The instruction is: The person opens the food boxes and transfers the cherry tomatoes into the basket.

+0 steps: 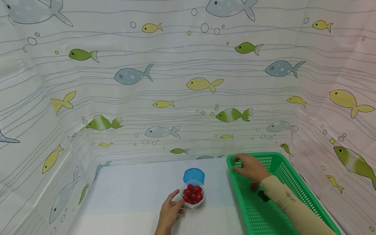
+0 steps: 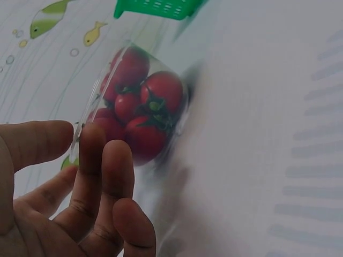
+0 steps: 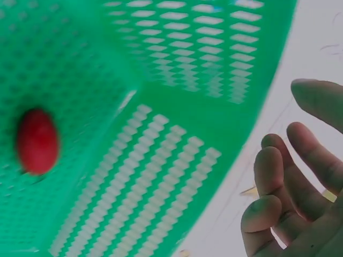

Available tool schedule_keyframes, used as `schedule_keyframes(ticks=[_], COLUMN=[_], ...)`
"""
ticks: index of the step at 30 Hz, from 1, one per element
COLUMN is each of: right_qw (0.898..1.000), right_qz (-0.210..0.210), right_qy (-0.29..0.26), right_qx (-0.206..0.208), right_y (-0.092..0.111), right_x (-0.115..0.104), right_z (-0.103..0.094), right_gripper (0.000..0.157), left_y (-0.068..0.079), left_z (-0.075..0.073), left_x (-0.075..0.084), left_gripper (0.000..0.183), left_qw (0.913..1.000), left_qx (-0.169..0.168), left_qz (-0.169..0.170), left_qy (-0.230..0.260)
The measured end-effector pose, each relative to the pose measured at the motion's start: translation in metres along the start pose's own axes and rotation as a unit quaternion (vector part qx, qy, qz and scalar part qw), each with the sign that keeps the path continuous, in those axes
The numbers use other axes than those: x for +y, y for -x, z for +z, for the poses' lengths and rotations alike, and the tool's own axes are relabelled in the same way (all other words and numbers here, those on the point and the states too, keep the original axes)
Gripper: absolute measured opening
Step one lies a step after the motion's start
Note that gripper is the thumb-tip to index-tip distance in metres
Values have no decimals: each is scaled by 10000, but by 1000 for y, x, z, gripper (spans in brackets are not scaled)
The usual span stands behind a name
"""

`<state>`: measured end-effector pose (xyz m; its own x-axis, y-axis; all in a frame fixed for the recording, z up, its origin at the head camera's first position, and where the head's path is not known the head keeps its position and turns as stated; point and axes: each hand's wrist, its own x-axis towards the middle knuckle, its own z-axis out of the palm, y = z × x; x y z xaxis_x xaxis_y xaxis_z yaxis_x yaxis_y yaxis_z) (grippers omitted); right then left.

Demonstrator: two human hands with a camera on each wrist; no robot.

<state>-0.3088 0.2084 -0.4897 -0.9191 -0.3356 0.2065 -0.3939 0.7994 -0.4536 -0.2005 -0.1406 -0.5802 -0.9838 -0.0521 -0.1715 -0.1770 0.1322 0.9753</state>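
A small clear tub [image 1: 194,205] full of cherry tomatoes [image 1: 192,194] stands on the table, its blue lid [image 1: 193,175] folded open behind it. At its left side is my left hand [image 1: 170,213], fingers loosely bent and fingertips right at the rim; the left wrist view shows the tomatoes [image 2: 144,110] with green stems through the clear wall. Over the far left corner of a green basket [image 1: 239,197] hangs my right hand [image 1: 250,167], fingers relaxed with nothing between them. One red tomato [image 3: 37,142] lies on the basket floor.
The basket's slotted walls rise at the table's right side. White fish-printed sheeting [image 1: 173,93] encloses the back and sides of the white table [image 1: 125,197]. A dark wrist camera [image 1: 263,195] sits below the right sleeve [image 1: 281,194].
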Motion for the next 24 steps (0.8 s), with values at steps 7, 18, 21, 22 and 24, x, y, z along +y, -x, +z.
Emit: schedule_keyframes(ticks=[7, 18, 21, 22, 24], right_qw=[9994, 9897, 9874, 9868, 9860], right_qz=[-292, -1231, -1296, -1304, -1300], right_qy=[-56, 221, 190, 203, 235], right_qx=[-166, -699, -889, -942, -1021], right_y=[-10, -19, -22, -23, -25], right_x=[-37, -83, -94, -98, -103], right_z=[8, 36, 42, 45, 49], right_gripper=[34, 42, 45, 45, 45], left_y=[-1, 0, 0, 0, -1], left_z=[-2, -1, 0, 0, 0], left_x=[1, 1, 1, 1, 1], left_gripper=[61, 59, 58, 58, 58], left_qw=[10000, 9999, 9999, 9998, 9998], left_qx=[42, 46, 65, 72, 87], left_qz=[-70, -56, -78, -78, -94], left_qy=[-23, -124, -137, -143, -137])
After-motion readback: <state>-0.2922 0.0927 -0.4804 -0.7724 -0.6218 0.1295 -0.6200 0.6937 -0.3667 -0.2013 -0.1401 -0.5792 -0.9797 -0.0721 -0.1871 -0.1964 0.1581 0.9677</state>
